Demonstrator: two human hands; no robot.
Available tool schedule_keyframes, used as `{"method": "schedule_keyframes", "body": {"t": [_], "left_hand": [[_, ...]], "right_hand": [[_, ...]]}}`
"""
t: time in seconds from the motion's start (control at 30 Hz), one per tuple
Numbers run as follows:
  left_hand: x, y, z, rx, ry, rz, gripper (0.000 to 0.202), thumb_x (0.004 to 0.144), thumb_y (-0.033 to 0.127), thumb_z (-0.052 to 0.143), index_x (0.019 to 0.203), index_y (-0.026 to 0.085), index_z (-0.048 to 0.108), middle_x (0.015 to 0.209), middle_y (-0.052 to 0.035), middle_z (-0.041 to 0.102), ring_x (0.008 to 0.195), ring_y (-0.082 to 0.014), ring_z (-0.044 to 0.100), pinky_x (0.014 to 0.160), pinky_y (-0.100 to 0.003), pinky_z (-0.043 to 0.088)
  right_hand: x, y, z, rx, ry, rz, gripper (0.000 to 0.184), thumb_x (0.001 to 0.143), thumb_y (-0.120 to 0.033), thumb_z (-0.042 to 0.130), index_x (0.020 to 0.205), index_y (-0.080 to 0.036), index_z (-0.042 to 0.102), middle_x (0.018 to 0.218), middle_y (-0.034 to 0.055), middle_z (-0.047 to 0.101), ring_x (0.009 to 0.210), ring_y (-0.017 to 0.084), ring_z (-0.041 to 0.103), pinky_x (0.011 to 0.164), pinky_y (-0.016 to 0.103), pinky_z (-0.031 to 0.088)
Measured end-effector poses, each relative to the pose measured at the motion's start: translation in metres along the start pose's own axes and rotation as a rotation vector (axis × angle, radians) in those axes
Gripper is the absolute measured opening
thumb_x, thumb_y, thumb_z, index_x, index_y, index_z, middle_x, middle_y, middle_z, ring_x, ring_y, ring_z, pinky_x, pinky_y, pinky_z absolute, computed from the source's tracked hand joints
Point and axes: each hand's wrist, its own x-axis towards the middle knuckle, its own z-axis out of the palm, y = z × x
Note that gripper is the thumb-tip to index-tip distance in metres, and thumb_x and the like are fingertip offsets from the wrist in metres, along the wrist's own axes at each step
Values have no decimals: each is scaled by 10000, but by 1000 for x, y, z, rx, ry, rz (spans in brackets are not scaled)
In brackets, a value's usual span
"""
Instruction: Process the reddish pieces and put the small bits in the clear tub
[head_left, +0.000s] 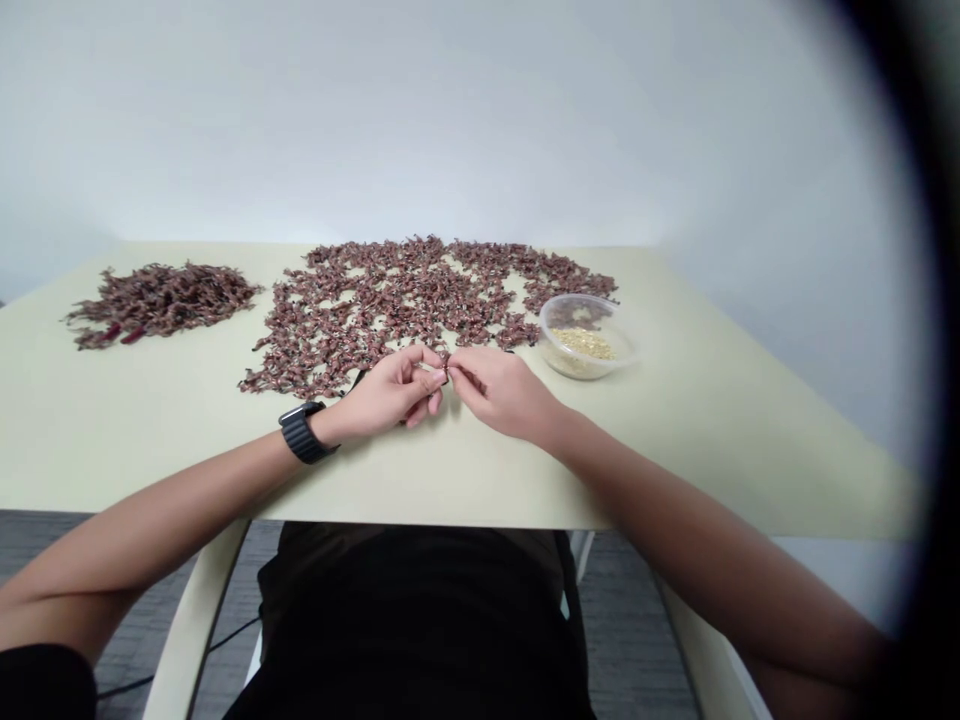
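My left hand [401, 390], with a dark watch on its wrist, has thumb and index finger closed in a pinch. Meeting it fingertip to fingertip, my right hand [501, 388] is pinched as well. Between the fingertips a small reddish-brown piece [445, 368] shows, mostly covered by the fingers; its exact kind is too small to tell. Just beyond both hands lies a wide, loose spread of similar small reddish-brown pieces [405, 300] with dark bits among them. Right of my right hand stands a round clear plastic bowl [568, 362] holding small yellowish bits [583, 343].
At the left of the pale yellow table [120, 430] is a denser heap of reddish-brown pieces [169, 295], with two brighter red ones [133, 336] at its front. A white wall [420, 120] rises behind the table. A dark cable [236, 633] hangs below at the left.
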Motion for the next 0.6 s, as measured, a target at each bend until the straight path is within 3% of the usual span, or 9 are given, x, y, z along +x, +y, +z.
{"method": "schedule_keyframes", "body": {"t": [0.2,0.43,0.6], "left_hand": [[0,3,1,-47,-21,-25,314,972,459,629,1043,183,497,709,14,659,423,-55,468,414,-178,330],[-1,5,2,-45,-47,-36,303,986,450,609,1030,164,519,710,6,652,431,-51,453,423,-184,323],[-3,4,3,29,-46,-22,318,986,472,598,1075,186,490,716,6,664,443,-63,480,438,-181,355]], "right_hand": [[-4,8,-3,-162,-95,-103,213,1047,-200,424,923,-176,595,849,71,623,827,209,563,783,332,406],[-7,10,-3,-146,-126,-111,232,1037,-207,433,904,-179,621,834,80,635,803,219,565,758,340,394],[-5,-1,-7,23,-93,29,246,995,-219,477,772,-194,577,707,20,561,659,161,490,670,311,348]]}}
